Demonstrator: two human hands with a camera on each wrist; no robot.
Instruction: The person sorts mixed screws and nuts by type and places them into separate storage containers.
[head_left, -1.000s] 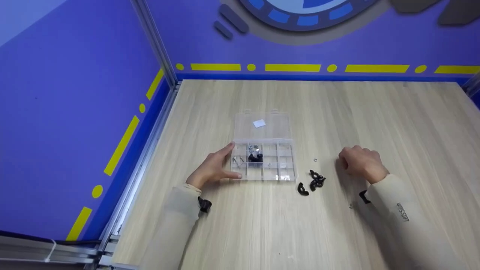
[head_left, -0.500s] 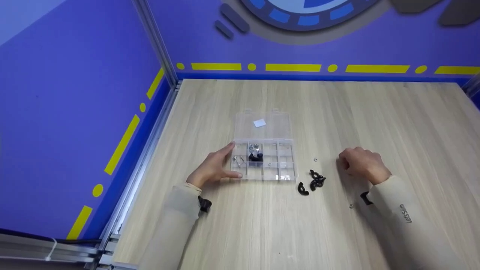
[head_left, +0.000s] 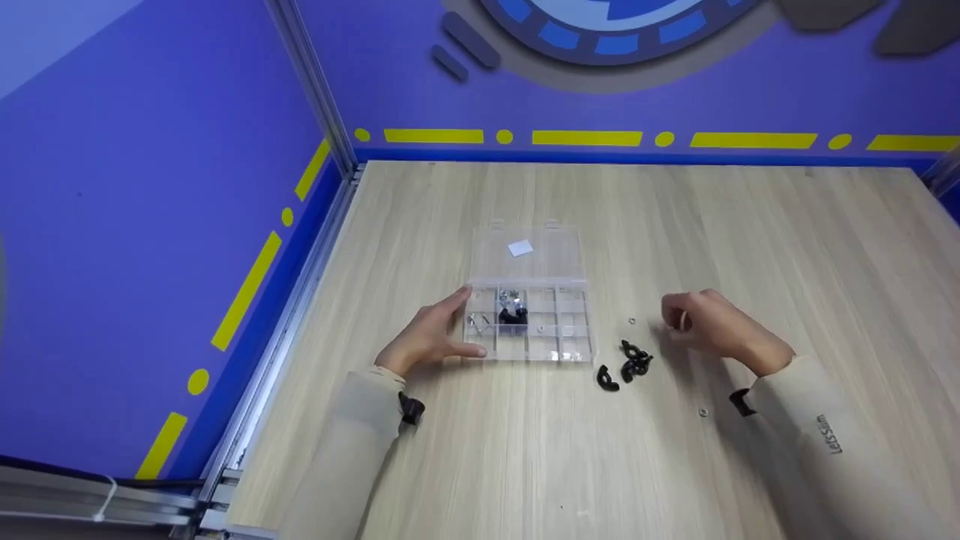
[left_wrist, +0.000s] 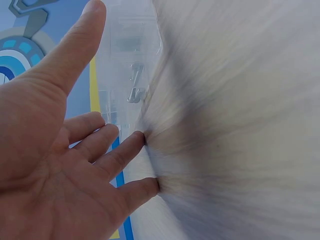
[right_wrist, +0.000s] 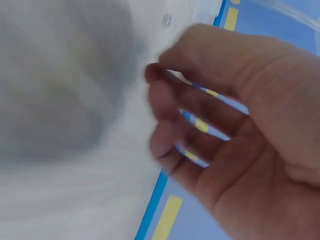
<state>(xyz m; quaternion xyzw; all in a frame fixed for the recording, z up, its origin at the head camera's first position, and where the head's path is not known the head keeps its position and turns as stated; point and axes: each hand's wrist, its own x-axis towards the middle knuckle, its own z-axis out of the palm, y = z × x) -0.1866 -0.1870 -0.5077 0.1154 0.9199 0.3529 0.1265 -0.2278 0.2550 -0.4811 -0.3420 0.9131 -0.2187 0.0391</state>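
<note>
A clear compartment box [head_left: 572,306] lies with its lid [head_left: 491,255] folded back. My left hand [head_left: 429,337] rests along the box's left side, thumb at the near corner, with fingers extended in the left wrist view. Screws [head_left: 480,322] lie in a left compartment; the one beside it holds black pieces [head_left: 513,316] and shiny metal parts [head_left: 510,295]. To the right of the box are several black wing nuts [head_left: 636,364]. Beyond them my right hand [head_left: 712,322] hovers with curled fingers, thumb tip against the index fingertip; nothing shows between them.
One small metal nut [head_left: 632,321] lies between the box and my right hand. Another nut [head_left: 703,412] sits nearer, by the right sleeve. Blue panels [head_left: 187,187] border the wooden table [head_left: 480,457] at the left and back.
My right hand has shifted slightly left and turned, opening more of a gap under the thumb. The left hand, box and loose parts hold their places.
</note>
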